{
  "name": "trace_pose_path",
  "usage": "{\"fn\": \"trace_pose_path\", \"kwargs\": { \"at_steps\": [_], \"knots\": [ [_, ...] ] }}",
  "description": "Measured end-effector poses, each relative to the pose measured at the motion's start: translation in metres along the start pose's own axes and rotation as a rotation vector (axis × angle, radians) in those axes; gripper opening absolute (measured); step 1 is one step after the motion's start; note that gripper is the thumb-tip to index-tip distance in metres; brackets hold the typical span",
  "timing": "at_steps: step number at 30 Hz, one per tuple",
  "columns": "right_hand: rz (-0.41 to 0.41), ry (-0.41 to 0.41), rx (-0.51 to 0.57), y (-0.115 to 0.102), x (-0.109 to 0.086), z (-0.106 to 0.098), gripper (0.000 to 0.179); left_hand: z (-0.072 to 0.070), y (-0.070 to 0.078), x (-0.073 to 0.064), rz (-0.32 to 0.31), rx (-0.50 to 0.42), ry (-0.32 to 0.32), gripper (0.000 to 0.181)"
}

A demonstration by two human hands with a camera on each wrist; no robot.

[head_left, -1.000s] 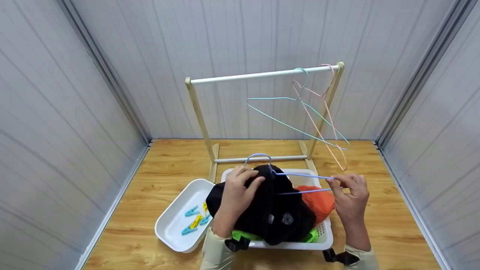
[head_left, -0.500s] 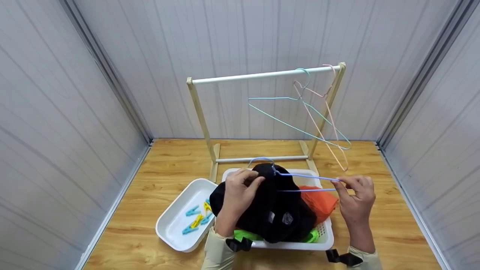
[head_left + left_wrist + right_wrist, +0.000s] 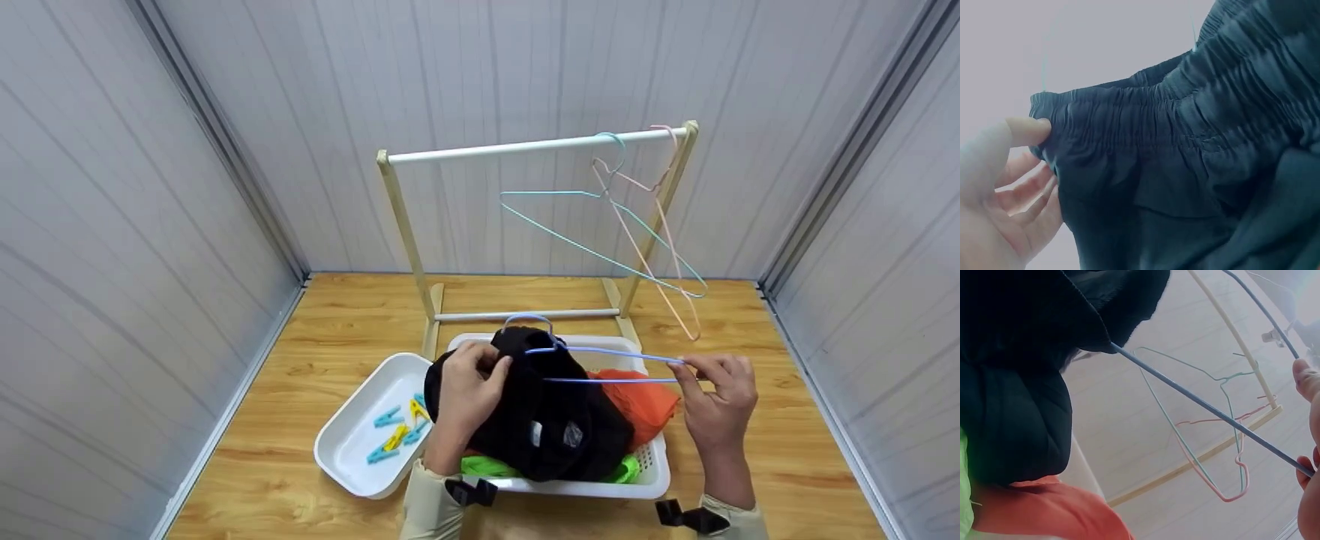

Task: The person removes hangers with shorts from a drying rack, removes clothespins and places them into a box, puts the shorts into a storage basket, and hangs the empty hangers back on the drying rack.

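Observation:
My left hand (image 3: 471, 390) pinches the gathered elastic waistband of black shorts or trousers (image 3: 551, 439), held above the basket. In the left wrist view the thumb lies on the waistband (image 3: 1112, 112) near its end, with the fingers behind. My right hand (image 3: 721, 401) grips the right end of a blue hanger (image 3: 619, 351). Its hook stands up behind the waistband, and its left part reaches into the waist opening, the far end hidden by cloth. From the right wrist, the hanger's lower bar (image 3: 1202, 402) runs into the black cloth.
A white basket (image 3: 656, 472) below holds orange cloth (image 3: 637, 409) and green cloth (image 3: 487, 467). A white tray (image 3: 337, 442) with several clothespins (image 3: 394, 437) stands left. Behind is a drying rack (image 3: 495, 150) carrying a green hanger (image 3: 551, 193) and a pink hanger (image 3: 679, 262).
My left hand has shifted slightly left with the waistband, and the opening looks wider. My right hand has moved a little to the right with the hanger, whose left shoulder now shows at the opening.

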State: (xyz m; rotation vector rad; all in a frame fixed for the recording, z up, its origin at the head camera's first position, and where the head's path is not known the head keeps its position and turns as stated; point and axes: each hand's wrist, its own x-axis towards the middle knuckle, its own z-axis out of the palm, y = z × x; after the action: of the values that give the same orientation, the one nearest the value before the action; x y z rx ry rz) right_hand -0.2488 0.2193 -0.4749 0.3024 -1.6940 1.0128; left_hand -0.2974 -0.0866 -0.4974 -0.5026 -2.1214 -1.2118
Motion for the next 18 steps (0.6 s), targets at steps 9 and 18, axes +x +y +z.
{"fn": "trace_pose_path", "kwargs": {
  "at_steps": [9,18],
  "knots": [
    [0.003,-0.01,-0.04,0.01,-0.004,-0.004,0.018,-0.005,-0.016,-0.008,-0.224,0.184,0.01,0.014],
    [0.031,-0.035,-0.052,0.015,-0.007,-0.01,0.022,-0.008,-0.03,-0.018,-0.526,0.375,-0.094,0.021]
  ]
}}
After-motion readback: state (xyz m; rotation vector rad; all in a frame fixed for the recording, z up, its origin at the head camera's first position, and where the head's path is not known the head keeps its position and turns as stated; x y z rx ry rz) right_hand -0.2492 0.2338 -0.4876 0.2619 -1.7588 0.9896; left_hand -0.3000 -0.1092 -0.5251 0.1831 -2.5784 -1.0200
